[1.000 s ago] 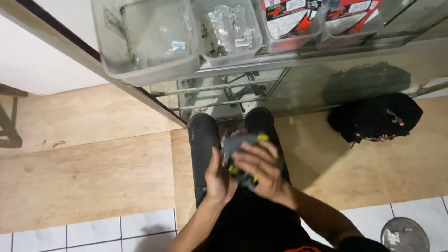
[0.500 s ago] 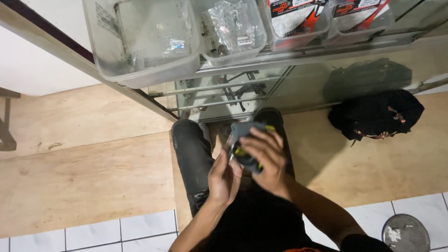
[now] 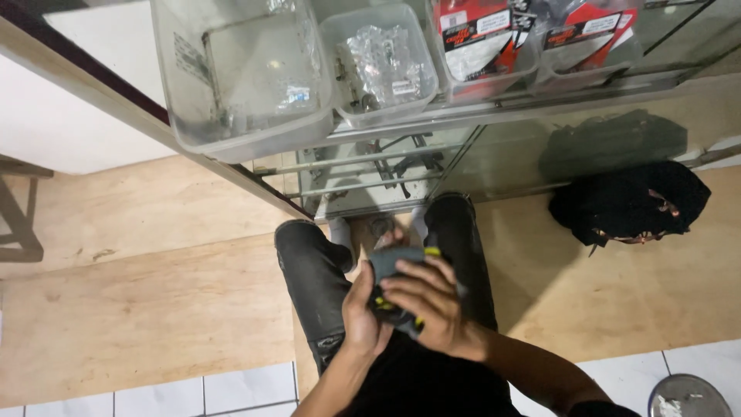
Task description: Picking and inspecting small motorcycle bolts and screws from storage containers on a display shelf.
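Both hands gripping grey object, mostly hidden

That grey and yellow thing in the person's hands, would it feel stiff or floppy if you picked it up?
Probably floppy: the grey and yellow glove looks like fabric, bunched between the left hand and right hand. Likely light, since the fingers hold it loosely. It seems unlikely to roll or break, being soft and shapeless.
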